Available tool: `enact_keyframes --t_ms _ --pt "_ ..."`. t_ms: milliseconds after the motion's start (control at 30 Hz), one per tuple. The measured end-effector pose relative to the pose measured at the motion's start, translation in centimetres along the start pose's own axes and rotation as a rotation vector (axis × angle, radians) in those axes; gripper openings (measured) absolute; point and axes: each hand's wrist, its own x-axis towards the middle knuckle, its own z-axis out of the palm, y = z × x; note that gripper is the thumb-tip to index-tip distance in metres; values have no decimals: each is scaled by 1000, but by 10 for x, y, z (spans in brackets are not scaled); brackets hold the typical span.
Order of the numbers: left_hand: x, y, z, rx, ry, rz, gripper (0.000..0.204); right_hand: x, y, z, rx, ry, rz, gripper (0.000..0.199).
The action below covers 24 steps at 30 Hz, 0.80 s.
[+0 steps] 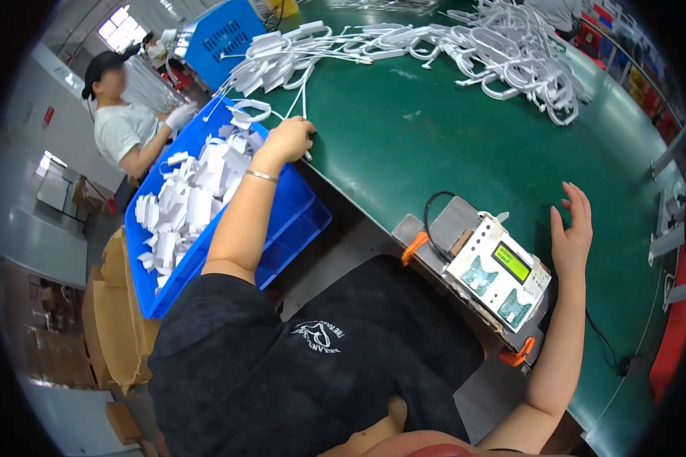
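Note:
At the near left edge of the green table, my left hand (290,140) is closed on a white cable (303,99); a short white end shows under the fingers. The cable runs back toward a pile of white cables (270,65) with white paper labels. My right hand (573,232) is open and holds nothing, its fingers stretched up over the table just right of a cable tester (503,266). The tester is a white box with a lit green screen, fixed at the table edge with orange clamps (414,248).
A blue bin (149,293) full of white paper pieces stands left of the table. More looped white cables (503,53) lie along the far side. A black wire (604,335) runs right of the tester. A co-worker (126,122) sits beyond the bin, near a cardboard box (118,312).

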Motion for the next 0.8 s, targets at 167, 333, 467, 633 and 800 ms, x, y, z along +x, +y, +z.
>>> enact_keyframes --t_ms 167,333,467,633,800 --pt "-8 -39 -1 -140 12 188 15 2 -15 -15 -3 71 -28 35" --pt "1 -34 -6 -491 654 250 6 -10 -79 -39 28 73 -85 27" --pt "-5 -19 -19 -779 1160 115 11 -44 -138 -25 349 -235 42 17" --pt "-32 -18 -8 -604 939 203 9 -66 -178 24 404 -554 -92 25" --pt "7 -53 -1 -382 934 62 10 -73 -191 38 414 -516 -189 27"
